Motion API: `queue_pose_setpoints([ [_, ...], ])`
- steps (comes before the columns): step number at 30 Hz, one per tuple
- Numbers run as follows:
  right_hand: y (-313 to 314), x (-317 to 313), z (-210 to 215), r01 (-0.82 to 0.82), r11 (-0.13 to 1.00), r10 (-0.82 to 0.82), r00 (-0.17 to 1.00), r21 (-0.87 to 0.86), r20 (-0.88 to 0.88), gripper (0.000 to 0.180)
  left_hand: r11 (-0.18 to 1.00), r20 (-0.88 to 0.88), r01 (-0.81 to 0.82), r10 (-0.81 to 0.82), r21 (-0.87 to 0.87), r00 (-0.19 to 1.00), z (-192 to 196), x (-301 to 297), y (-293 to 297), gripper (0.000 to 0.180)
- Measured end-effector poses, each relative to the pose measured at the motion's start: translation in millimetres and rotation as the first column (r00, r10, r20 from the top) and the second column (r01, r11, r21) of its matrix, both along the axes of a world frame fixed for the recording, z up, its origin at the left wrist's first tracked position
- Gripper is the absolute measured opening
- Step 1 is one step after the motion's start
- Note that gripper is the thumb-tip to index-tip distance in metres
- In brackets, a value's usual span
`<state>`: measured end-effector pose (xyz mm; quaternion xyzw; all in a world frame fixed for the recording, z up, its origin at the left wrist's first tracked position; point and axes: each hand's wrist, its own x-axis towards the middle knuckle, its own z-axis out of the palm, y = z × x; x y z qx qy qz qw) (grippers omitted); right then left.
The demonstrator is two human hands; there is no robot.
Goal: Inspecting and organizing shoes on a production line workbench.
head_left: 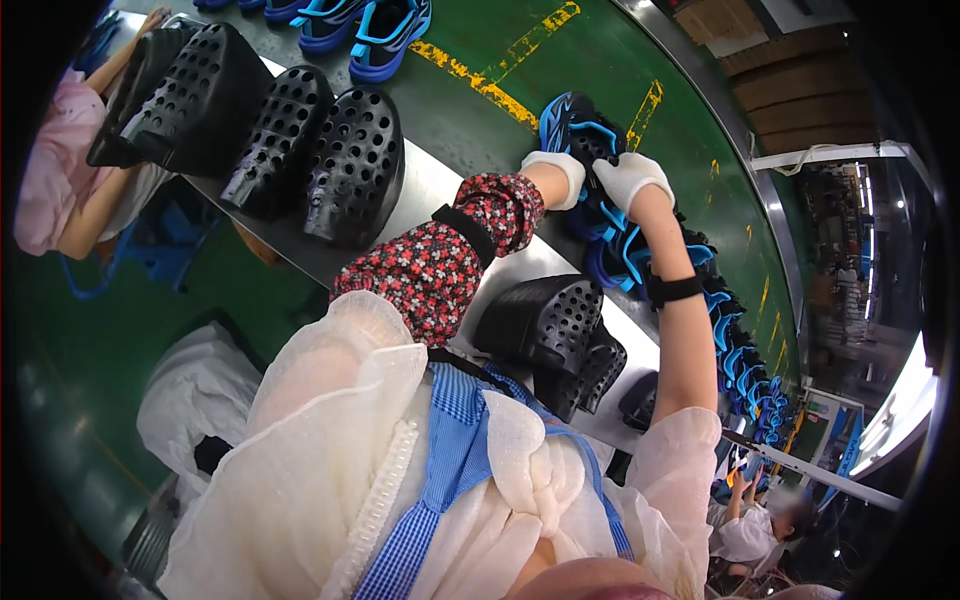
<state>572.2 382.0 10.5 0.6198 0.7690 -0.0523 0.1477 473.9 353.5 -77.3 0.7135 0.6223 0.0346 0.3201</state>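
Observation:
At the upper middle, a black sneaker (578, 122) with blue edging lies with its toe pointing away, on the green belt. My left hand (556, 176), in a white glove, is closed against the near-left side of this sneaker; its fingertips are hidden. My right hand (634, 180), also gloved in white, pinches at the shoe's opening on the right, its thumb and fingers together on a dark part. Below both hands stand more blue-and-black sneakers (630, 245), in a row running off to the lower right.
Black perforated blocks (357, 165) stand on the metal ledge (425, 190) at left, and similar blocks (548, 318) sit near my body. More sneakers (388, 35) are at the top. One co-worker (75, 170) is at the far left, another (750, 530) at lower right.

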Motion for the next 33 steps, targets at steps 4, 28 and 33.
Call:
queue_pose_setpoints([
  [4, 8.5, 11.9, 20.8, -0.088, 0.979, 0.075, 0.994, -0.184, -0.076, 0.049, 0.997, -0.017, 0.04, -0.039, 0.072, 0.999, -14.7, 2.8, -4.6, 0.03],
  [28, 43.2, -22.4, -93.1, -0.275, 0.96, 0.279, 0.936, 0.049, -0.214, 0.028, 0.977, -0.142, 0.146, -0.168, -0.156, 0.975, 7.7, 10.0, -6.8, 0.031],
  [33, 33.7, -34.6, -75.0, -0.138, 0.99, 0.132, 0.982, -0.041, -0.132, 0.034, 0.976, -0.151, 0.102, -0.133, -0.193, 0.98, 6.4, 10.1, -6.2, 0.033],
])
